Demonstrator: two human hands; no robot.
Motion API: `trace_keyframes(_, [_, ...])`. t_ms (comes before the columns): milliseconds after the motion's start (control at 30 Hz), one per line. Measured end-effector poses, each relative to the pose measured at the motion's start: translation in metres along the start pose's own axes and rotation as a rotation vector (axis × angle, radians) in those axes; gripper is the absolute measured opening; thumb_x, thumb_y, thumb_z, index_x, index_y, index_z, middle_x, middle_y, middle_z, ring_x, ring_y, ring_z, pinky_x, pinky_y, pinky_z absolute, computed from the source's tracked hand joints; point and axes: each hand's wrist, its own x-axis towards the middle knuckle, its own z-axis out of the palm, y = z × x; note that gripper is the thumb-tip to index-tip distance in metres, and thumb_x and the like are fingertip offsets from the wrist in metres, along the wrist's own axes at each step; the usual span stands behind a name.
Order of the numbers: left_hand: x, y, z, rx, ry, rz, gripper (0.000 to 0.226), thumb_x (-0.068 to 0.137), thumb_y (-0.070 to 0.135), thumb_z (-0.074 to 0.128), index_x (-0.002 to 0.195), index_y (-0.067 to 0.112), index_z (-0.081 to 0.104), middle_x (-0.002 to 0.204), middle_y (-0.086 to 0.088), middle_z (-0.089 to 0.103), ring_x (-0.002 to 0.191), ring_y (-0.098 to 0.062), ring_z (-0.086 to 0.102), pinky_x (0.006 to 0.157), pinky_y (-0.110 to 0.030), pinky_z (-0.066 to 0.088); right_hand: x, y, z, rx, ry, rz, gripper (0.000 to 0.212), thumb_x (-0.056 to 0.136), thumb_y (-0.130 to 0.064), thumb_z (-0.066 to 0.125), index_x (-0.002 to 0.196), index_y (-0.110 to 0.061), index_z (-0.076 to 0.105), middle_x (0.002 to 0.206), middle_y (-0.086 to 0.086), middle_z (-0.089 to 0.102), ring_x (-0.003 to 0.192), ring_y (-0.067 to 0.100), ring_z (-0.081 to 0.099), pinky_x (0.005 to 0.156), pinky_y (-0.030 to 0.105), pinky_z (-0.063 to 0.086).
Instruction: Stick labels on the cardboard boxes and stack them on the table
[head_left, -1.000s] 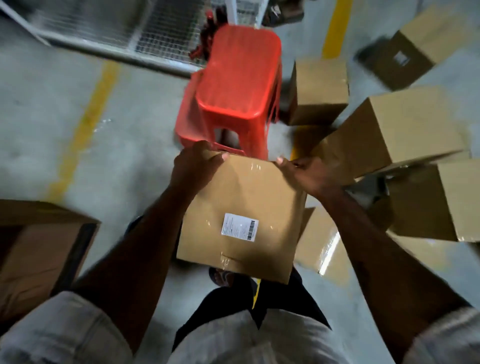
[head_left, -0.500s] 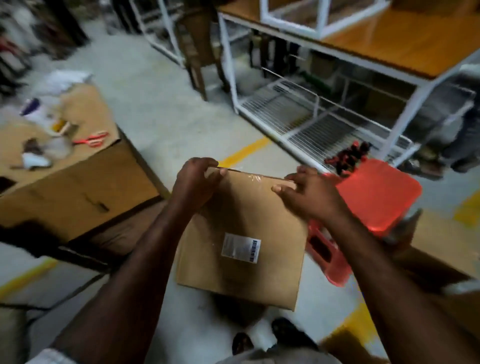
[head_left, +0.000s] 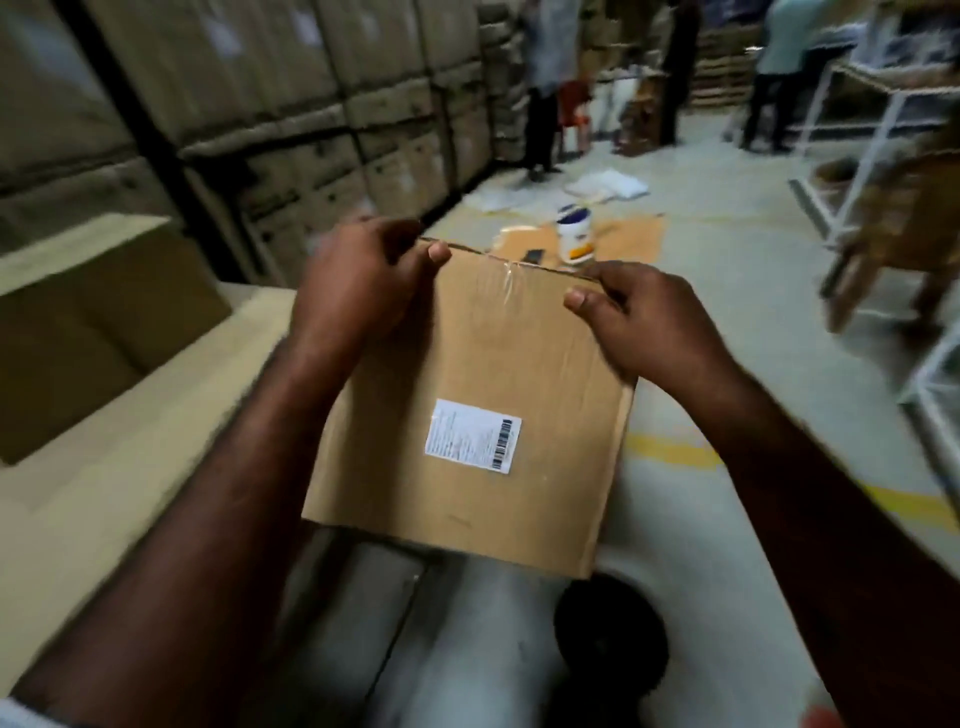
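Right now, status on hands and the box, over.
Left hand and right hand both grip the cardboard box at its far edge. Label on, facing up. White tub on floor ahead, not touching.

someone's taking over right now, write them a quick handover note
Left hand: grips the far left corner of the cardboard box.
Right hand: grips the far right corner. The box is held off the floor, in front of the body.
Done: the label is stuck on the box's upper face, and tape runs over the far edge.
Left: set this box on the stack on the table. Neither the stack nor the unlabelled boxes are in view.
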Motion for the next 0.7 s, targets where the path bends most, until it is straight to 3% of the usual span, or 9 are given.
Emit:
trace_keyframes(200, [-0.021,-0.079,-0.117,0.241,0.169,-0.191,0.040,0.088,0.057,0.062,0.114,0.028,0.069,0.114,0.000,0.067,0.104,-0.022,0.061,0.076,-0.030,0.041,0.039,-0.115,0.083,0.222,-0.062,-0.196,0.041,0.091,-0.045,0.062,0.123,-0.022,0.067,0.116,0.007,0.071,0.107,0.026,0.064,0.088,0.034,0.050])
trace_keyframes(333, [-0.036,-0.132,-0.172,0.355,0.245,-0.252,0.037,0.088,0.057,0.062,0.105,0.024,0.071,0.108,-0.003,0.068,0.100,-0.026,0.062,0.079,-0.037,0.048,0.055,-0.183,0.135,0.325,-0.122,-0.294,0.039,0.091,-0.047,0.061,0.121,-0.023,0.068,0.113,0.004,0.072,0.105,0.023,0.065,0.089,0.035,0.052])
trace_keyframes(533, [-0.044,-0.213,-0.242,0.438,0.278,-0.353,0.033,0.091,0.050,0.061,0.115,0.029,0.069,0.117,0.000,0.067,0.109,-0.023,0.060,0.088,-0.034,0.048,0.071,-0.275,0.216,0.483,-0.217,-0.344,0.040,0.089,-0.048,0.061,0.118,-0.022,0.068,0.113,0.004,0.072,0.105,0.023,0.066,0.092,0.040,0.053])
trace_keyframes(700, [-0.053,-0.274,-0.269,0.331,0.248,-0.445,0.034,0.097,0.031,0.060,0.131,0.027,0.062,0.127,0.000,0.066,0.116,-0.019,0.059,0.087,-0.020,0.039,0.076,-0.317,0.278,0.509,-0.294,-0.298,0.035,0.093,-0.037,0.064,0.122,-0.017,0.067,0.118,0.007,0.070,0.110,0.024,0.063,0.088,0.029,0.047])
